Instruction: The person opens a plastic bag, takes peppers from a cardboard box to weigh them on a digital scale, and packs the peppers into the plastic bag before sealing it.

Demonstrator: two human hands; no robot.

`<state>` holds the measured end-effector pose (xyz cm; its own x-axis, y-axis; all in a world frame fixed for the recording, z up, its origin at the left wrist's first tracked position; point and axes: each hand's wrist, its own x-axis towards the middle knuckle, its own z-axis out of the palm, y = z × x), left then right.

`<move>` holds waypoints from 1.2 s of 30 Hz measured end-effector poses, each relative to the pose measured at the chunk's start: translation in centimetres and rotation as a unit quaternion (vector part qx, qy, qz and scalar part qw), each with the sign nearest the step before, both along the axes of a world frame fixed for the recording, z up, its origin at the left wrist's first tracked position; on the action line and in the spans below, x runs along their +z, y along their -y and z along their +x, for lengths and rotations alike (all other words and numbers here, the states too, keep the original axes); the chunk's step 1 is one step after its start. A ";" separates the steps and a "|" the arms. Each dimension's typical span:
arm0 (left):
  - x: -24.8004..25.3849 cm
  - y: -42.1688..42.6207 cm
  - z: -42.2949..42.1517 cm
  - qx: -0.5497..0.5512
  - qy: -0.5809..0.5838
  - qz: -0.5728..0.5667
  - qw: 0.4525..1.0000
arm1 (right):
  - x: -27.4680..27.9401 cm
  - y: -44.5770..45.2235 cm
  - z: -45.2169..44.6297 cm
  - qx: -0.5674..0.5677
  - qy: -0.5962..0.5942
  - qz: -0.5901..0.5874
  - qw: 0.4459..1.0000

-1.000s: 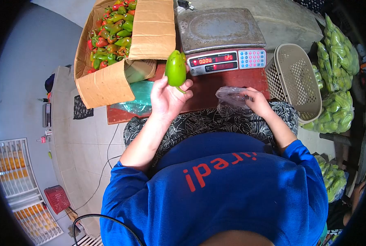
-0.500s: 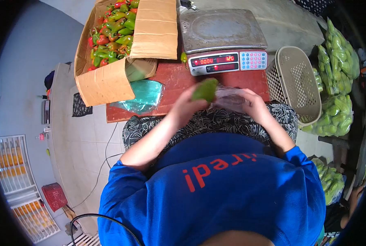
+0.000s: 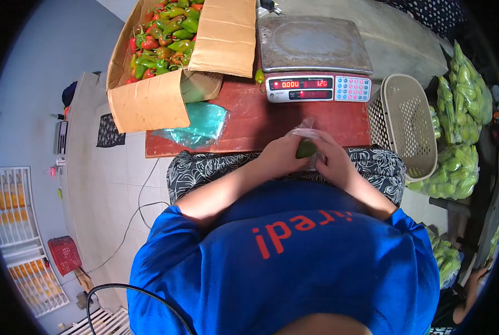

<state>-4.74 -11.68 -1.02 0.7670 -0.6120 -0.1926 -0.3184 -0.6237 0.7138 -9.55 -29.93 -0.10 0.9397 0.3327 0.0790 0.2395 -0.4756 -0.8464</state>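
Note:
Over my lap, at the near edge of the red table (image 3: 249, 120), both hands meet. My left hand (image 3: 283, 154) is closed on a green pepper (image 3: 306, 148). My right hand (image 3: 334, 159) grips a thin clear plastic bag (image 3: 305, 132), bunched around the pepper between the hands. Beyond them stands a scale (image 3: 316, 47) with a lit red display. A cardboard box (image 3: 224, 39) of red and green peppers (image 3: 171, 30) is at the upper left. Teal plastic (image 3: 199, 127) lies below the box.
A beige perforated basket (image 3: 411, 125) stands right of the table, beside bags of green produce (image 3: 453, 170). One small pepper (image 3: 259, 76) lies left of the scale. A cable (image 3: 132, 234) runs over the floor at left. Part of another person's arm (image 3: 471, 293) shows at lower right.
My left hand has brought the green pepper down and right from near the scale to the bag in my right hand. The hands now meet. The view has shifted slightly.

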 end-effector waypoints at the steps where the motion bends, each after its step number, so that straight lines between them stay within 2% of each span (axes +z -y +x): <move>1: -0.2 -0.1 0.2 -0.004 0.015 0.027 1.000 | -0.2 0.0 0.1 0.000 0.024 -0.008 1.000; 3: -0.6 -0.2 0.8 -0.014 0.042 0.082 0.996 | 0.1 -0.1 0.4 -0.014 0.012 0.012 1.000; 6: 0.3 -0.5 2.0 -0.018 0.146 -0.018 0.989 | 0.0 0.2 1.0 -0.041 0.036 0.020 0.998; 9: 3.6 -1.2 5.0 -0.029 -0.016 -0.208 0.977 | 0.8 1.1 1.4 -0.068 0.046 0.016 0.996; 11: -0.1 -2.9 8.3 0.088 0.027 -0.199 0.976 | 1.1 1.9 1.6 -0.088 0.049 0.009 0.995; 13: -5.8 -4.9 13.2 0.193 -0.008 -0.219 0.956 | 0.7 2.6 1.4 -0.109 0.061 0.003 0.992; 15: -10.5 -7.2 17.4 0.234 0.116 -0.072 0.963 | 0.4 3.2 1.5 -0.106 0.079 -0.017 0.991; 17: -11.5 -7.6 19.1 0.223 0.292 0.069 0.927 | 0.2 3.5 1.5 -0.106 0.073 -0.021 0.991; 21: -12.2 -7.6 22.1 0.145 0.309 0.124 0.932 | -0.2 3.7 1.4 -0.109 0.009 -0.006 0.994; 22: -13.4 -7.5 23.0 0.154 0.347 0.140 0.915 | 0.0 3.7 1.4 -0.107 -0.001 -0.008 0.994; 25: -14.6 -7.2 25.5 0.078 0.255 0.114 0.957 | -0.3 3.8 1.5 -0.104 -0.034 -0.002 0.994; 28: -13.5 -5.4 25.6 0.043 0.149 0.178 0.972 | -0.5 3.7 1.8 -0.098 -0.069 0.010 0.993; 31: -13.5 -4.8 25.0 0.111 0.222 0.201 0.947 | -0.7 3.4 2.2 -0.094 -0.057 0.019 0.994; 34: -14.8 -6.1 23.8 0.132 0.385 0.177 0.896 | -1.4 3.5 2.2 -0.093 -0.023 0.017 0.995; 36: -14.2 -6.9 22.5 0.145 0.347 0.142 0.916 | -1.8 3.8 2.2 -0.098 -0.025 0.015 0.995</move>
<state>17.72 -4.76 -15.19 0.8873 -0.3645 0.2825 -0.4257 -0.8831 0.1975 -7.37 -33.70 -1.94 0.9892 0.1416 0.0379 0.1026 -0.4840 -0.8691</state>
